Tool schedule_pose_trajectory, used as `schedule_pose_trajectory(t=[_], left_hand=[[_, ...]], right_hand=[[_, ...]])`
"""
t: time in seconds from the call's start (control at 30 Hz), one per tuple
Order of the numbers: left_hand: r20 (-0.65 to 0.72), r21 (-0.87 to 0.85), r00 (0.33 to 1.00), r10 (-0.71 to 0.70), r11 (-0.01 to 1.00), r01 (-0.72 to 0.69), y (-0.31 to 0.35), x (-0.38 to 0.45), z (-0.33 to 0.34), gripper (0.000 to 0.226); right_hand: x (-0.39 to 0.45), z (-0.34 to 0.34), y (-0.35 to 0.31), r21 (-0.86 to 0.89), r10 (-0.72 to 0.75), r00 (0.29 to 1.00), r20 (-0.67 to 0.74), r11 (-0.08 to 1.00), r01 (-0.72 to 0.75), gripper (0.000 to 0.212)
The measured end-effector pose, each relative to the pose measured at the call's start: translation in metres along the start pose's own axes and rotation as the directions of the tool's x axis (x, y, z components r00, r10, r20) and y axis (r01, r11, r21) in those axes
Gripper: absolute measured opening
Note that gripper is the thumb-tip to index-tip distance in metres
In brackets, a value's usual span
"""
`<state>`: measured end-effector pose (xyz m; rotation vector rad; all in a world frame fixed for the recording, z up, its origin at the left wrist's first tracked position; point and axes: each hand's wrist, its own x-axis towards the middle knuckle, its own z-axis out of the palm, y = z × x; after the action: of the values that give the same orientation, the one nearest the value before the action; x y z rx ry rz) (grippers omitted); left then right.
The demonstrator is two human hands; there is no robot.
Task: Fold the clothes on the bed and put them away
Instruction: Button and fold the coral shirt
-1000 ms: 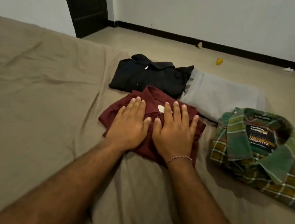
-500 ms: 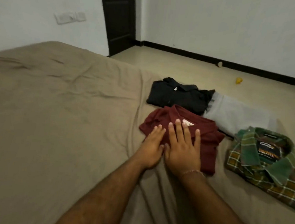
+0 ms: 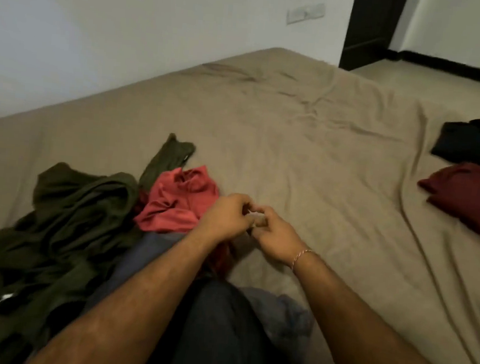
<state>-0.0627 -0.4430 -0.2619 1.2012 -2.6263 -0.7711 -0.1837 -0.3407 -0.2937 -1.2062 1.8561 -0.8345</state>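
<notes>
Both hands, left hand (image 3: 224, 215) and right hand (image 3: 275, 234), meet with fingers curled, grasping nothing I can make out; next, probably grip the red garment (image 3: 179, 202) just left

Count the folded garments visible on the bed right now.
2: a black folded shirt at the far right edge, and a maroon folded shirt just nearer, touching it. The frame cuts both off, so more may lie out of view.

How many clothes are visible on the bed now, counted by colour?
Dark green garment: 1
Coral red shirt: 1
Blue-grey garment: 1
Maroon shirt: 1
Black shirt: 1
Total: 5
</notes>
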Motion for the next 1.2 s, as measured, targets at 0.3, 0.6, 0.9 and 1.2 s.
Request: schedule_pose_trajectory(t=[0.3,0.6,0.9,1.2], left_hand=[[-0.063,0.450,0.993,-0.096,0.886,0.114,-0.041,-0.030,-0.030,0.018],[-0.223,-0.534,0.875,0.430,0.697,-0.479,0.089,-0.030,-0.084,0.010],[-0.409,-0.170,0.765,0.498,0.782,-0.600,0.103,-0.060,-0.072,0.055],[-0.491,-0.115,0.759,0.428,0.832,-0.543,0.161,-0.074,-0.087,0.010]], right_hand=[[-0.013,0.039,-0.012,-0.199,0.027,1.000,0.002,0.980,-0.026,0.061],[-0.046,-0.020,-0.081,0.322,-0.221,0.758,-0.613,0.806,0.496,0.043],[-0.082,-0.047,-0.098,0.347,0.054,0.528,-0.848,0.809,0.475,0.033],[-0.142,-0.133,-0.118,0.393,0.194,0.364,-0.911,0.678,0.621,0.018]])
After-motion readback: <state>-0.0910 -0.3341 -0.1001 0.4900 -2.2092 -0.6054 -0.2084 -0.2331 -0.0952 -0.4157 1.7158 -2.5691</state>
